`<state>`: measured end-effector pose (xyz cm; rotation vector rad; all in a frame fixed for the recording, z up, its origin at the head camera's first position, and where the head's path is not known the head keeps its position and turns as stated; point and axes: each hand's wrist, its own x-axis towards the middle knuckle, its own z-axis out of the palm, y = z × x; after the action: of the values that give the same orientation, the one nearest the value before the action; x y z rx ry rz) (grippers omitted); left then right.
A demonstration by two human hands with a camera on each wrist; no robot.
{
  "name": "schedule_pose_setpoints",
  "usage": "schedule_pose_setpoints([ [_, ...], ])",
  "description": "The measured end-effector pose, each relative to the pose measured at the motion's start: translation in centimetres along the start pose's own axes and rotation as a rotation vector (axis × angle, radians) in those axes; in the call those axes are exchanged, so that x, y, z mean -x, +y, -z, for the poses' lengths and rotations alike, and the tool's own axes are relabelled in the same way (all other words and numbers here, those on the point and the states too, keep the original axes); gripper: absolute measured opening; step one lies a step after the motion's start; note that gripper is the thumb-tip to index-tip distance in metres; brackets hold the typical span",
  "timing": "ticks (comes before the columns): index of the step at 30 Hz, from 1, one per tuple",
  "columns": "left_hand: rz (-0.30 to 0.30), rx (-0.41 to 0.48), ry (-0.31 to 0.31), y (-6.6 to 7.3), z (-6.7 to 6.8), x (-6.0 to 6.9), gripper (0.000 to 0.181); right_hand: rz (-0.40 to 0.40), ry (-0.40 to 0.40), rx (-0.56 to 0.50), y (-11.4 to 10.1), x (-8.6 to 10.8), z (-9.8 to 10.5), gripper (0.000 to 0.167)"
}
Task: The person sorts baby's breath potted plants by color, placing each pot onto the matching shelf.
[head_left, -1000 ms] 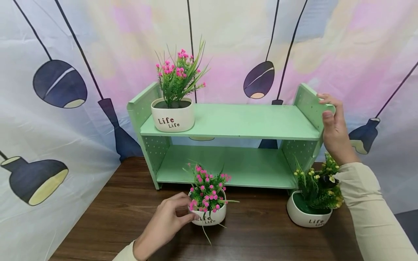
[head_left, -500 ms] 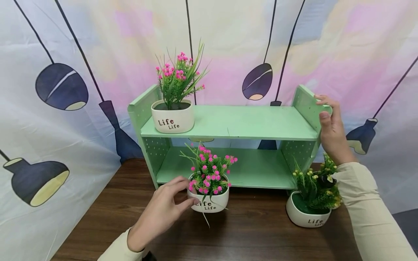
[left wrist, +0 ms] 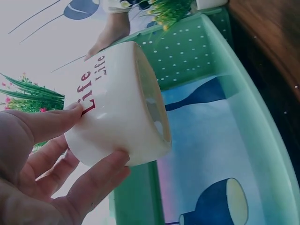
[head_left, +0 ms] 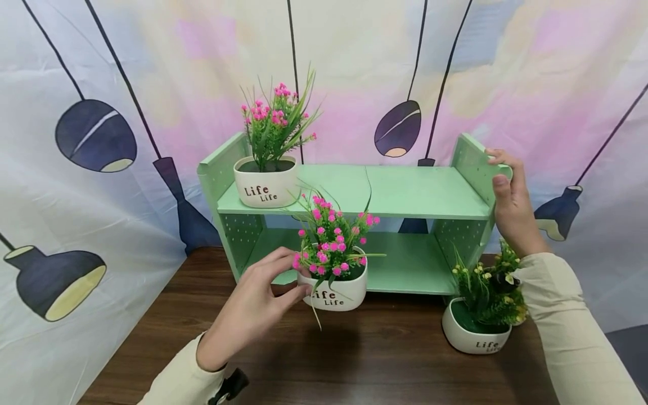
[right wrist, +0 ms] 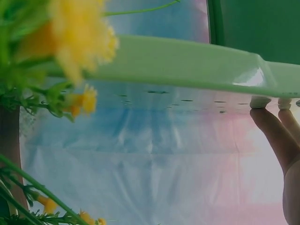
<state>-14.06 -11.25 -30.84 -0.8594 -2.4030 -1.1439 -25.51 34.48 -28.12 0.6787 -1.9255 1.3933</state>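
Note:
My left hand (head_left: pixel 253 306) grips the left side of a white oval pot (head_left: pixel 349 292) lettered "Life", with pink flowers (head_left: pixel 331 244) rising from it. The pot hangs above the table, before the lower level of a green two-tier shelf (head_left: pixel 400 191). In the left wrist view the thumb and fingers hold the pot's wall (left wrist: pixel 117 103); its hollow underside shows. At the shelf's upper right, my right hand (head_left: pixel 516 208) holds the edge of the side panel (head_left: pixel 473 166). The right wrist view catches only some of its fingers (right wrist: pixel 276 136) against that panel.
A pot with taller pink flowers (head_left: pixel 268 188) stands at the upper tier's left end. A pot with yellow flowers (head_left: pixel 478 337) sits on the brown wooden table (head_left: pixel 395 360), below the right forearm. Behind the shelf hangs a cloth (head_left: pixel 349 50) printed with lamps.
My left hand has lifted the pink-flowered pot off the table and moved it up, slightly right, towards the shelf. The right hand still holds the side panel.

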Motion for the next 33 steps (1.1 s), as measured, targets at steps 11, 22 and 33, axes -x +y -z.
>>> schedule_pose_setpoints([
  [11, -0.024, 0.035, 0.024, 1.5, 0.8, -2.1, 0.025, 0.025, 0.009, -0.004, 0.1, -0.1, 0.0, 0.039],
  [22, -0.024, 0.053, 0.009, 2.4, 1.1, -3.6, 0.020, 0.019, 0.019, -0.005, 0.1, 0.1, 0.0, 0.040],
  [33, -0.062, -0.002, 0.056, 3.9, 3.0, -4.9, 0.021, 0.035, 0.020, -0.012, 0.4, 0.1, -0.2, 0.040],
])
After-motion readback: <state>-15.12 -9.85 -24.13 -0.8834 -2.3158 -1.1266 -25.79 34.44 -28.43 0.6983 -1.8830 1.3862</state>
